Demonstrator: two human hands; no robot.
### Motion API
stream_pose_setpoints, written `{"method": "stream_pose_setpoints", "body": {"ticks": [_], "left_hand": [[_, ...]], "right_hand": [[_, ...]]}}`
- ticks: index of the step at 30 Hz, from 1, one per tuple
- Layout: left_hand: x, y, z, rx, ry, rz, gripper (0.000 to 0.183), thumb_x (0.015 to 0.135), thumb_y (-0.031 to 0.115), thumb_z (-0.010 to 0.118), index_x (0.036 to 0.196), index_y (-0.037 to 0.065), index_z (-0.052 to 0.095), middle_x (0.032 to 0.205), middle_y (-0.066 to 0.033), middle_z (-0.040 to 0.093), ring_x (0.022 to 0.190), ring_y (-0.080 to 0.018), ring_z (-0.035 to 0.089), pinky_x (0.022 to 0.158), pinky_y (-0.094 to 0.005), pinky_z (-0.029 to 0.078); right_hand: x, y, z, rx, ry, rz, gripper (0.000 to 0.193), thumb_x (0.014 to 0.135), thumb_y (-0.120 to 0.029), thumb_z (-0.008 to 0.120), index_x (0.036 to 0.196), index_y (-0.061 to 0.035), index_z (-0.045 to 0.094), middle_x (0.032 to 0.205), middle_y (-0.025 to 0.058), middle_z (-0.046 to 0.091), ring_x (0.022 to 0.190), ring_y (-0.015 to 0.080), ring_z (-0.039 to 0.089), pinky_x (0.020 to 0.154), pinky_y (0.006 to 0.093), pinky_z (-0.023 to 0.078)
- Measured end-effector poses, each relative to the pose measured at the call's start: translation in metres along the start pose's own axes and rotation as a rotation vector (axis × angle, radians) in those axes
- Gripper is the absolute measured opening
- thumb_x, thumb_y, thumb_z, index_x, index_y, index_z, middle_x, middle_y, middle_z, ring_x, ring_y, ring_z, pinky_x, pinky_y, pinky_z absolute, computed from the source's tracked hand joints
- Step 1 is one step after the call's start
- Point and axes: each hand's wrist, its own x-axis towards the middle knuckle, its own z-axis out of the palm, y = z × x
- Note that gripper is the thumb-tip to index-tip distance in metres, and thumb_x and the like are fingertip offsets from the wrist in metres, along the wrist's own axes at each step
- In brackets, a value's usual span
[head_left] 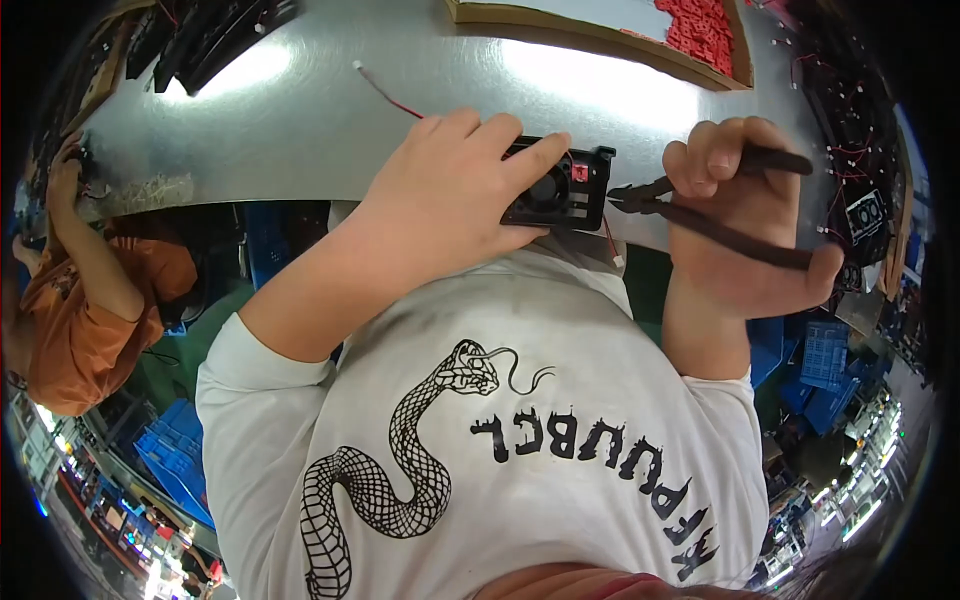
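My left hand [470, 180] is closed round a black plastic fan housing [585, 205], held at the table's front edge. A small red piece [580, 173] sits on the housing, and part of a round fan shows beside my fingers. Thin red wires with white plugs [617, 261] stick out at both ends of it. In my right hand [735, 190] is a pair of dark-handled cutting pliers [700, 222], its handles spread apart. The plier tips come close to the housing's right end; whether they touch it I cannot tell.
A cardboard tray [560, 28] with many red pieces [697, 35] stands at the far side of the metal table [300, 130]. Black housings with wires [850, 130] lie along the right; more black parts [215, 40] lie far left. A person in orange [110, 310] works at left.
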Motion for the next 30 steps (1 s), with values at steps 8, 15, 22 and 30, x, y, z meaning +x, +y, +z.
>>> {"method": "stream_pose_setpoints", "body": {"ticks": [8,15,22,30], "left_hand": [[-0.001,0.008,0.0,0.014,-0.017,-0.054,0.07,0.074,0.037,0.084,0.137,0.016,0.06,0.102,-0.0061,0.06,0.093,-0.0262,0.06,0.084,-0.0398,0.049],[0.001,0.015,0.002,0.052,-0.032,-0.074,0.072,0.075,0.038,0.084,0.139,0.016,0.059,0.102,-0.0063,0.06,0.093,-0.0258,0.059,0.083,-0.0395,0.049],[0.005,0.022,0.005,0.057,-0.027,-0.074,0.073,0.074,0.039,0.084,0.139,0.016,0.059,0.102,-0.0058,0.059,0.092,-0.0256,0.059,0.082,-0.0392,0.049],[0.004,0.024,0.005,0.068,-0.023,-0.069,0.073,0.075,0.04,0.083,0.139,0.016,0.059,0.103,-0.0056,0.059,0.092,-0.0251,0.058,0.081,-0.0382,0.048]], "right_hand": [[-0.008,0.006,0.01,-0.177,0.074,-0.238,0.096,0.079,-0.08,0.058,0.136,-0.0029,0.055,0.105,0.0067,0.05,0.088,0.0178,0.04,0.077,0.0332,0.032],[-0.01,0.022,-0.006,-0.062,0.017,-0.209,0.108,0.078,-0.085,0.055,0.136,0.005,0.047,0.106,0.0139,0.055,0.094,0.0238,0.051,0.084,0.0385,0.043],[-0.013,0.015,-0.005,-0.169,0.044,-0.214,0.096,0.08,-0.082,0.056,0.136,-0.0038,0.054,0.103,0.0068,0.051,0.088,0.0183,0.041,0.076,0.0346,0.034],[-0.012,0.019,-0.01,-0.061,-0.002,-0.244,0.107,0.08,-0.084,0.053,0.136,0.0062,0.047,0.108,0.0141,0.056,0.093,0.0228,0.051,0.082,0.0365,0.042]]}}
